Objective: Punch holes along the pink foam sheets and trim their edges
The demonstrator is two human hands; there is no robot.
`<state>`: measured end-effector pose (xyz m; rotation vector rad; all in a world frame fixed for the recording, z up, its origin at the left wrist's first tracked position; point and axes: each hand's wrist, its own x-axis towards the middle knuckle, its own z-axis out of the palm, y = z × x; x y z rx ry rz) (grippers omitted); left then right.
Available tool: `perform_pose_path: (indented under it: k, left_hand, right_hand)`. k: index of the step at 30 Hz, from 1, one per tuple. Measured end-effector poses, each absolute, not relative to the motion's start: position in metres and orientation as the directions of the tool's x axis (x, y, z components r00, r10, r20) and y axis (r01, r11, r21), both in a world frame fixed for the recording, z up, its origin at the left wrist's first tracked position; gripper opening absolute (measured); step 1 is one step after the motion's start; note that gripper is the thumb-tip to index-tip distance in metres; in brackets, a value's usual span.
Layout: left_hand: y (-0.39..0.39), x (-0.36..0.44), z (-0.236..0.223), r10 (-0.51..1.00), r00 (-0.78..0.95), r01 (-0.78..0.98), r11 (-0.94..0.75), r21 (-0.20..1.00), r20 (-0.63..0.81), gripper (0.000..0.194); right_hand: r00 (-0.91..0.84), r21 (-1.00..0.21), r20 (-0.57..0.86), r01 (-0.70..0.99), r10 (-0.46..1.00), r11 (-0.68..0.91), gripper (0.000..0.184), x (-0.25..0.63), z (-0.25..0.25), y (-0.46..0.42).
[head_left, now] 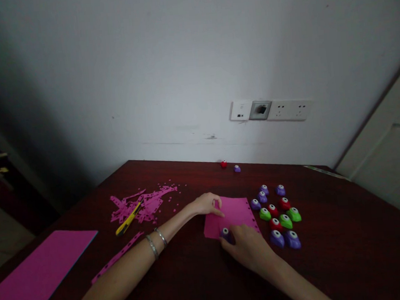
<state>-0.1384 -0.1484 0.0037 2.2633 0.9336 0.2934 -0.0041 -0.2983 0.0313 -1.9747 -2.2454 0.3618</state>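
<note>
A pink sheet of paper (235, 209) lies on the table in front of me, with small holes punched along its right edge. My left hand (207, 204) is at its upper left part, fingers curled and thumb on the paper. Closed around a purple paper punch (225, 231) at the near edge of the sheet is my right hand (245, 244). The punch is partly covered by my fingers, so whether paper sits in its slot cannot be seen.
Several purple, red and green punches (286, 220) stand to the right. At left lie pink scraps (152, 203), a yellow utility knife (129, 219), a punched strip (116, 257) and a pink stack of paper (45, 271). Two punches (237, 169) sit near the wall.
</note>
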Motion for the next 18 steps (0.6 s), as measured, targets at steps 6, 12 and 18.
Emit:
perform_pose_path:
  k: [6,12,18]
  left_hand:
    - [-0.149,-0.138,0.004,0.688,0.725,0.514,-0.508,0.691,-0.034,0.038]
    - [-0.151,-0.138,0.004,0.688,0.725,0.496,-0.506,0.706,-0.017,0.036]
    - [-0.154,-0.140,0.007,0.723,0.688,0.545,-0.460,0.701,-0.059,0.040]
  right_hand:
    - [-0.223,-0.406,-0.122,0.900,0.967,0.157,0.022,-0.011,0.038,-0.330]
    - [-0.166,-0.443,0.000,0.884,0.986,0.149,0.027,0.023,0.064,-0.319]
    - [0.142,-0.321,0.085,0.941,0.986,-0.108,0.037,0.115,0.072,-0.250]
